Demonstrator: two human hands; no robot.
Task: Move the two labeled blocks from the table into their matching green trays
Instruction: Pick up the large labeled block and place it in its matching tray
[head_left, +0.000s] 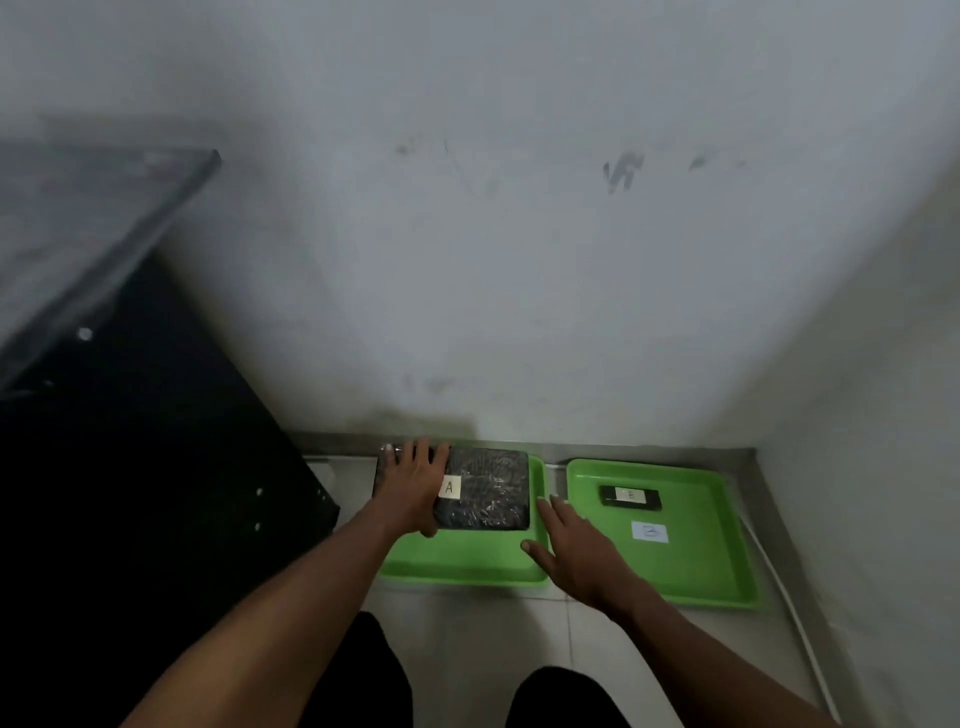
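A large dark block with a white "A" label lies in the left green tray, filling its far half. My left hand grips the block's left side, fingers on top and thumb at its near edge. My right hand hovers with spread fingers over the left tray's right rim, holding nothing. A small dark block with a white "B" label rests in the right green tray, beyond a paper "B" label on the tray floor.
Both trays sit on a pale tiled floor against a grey wall. A metal strip runs along the wall base. A black cabinet-like object stands at the left. My dark-clad knees show at the bottom.
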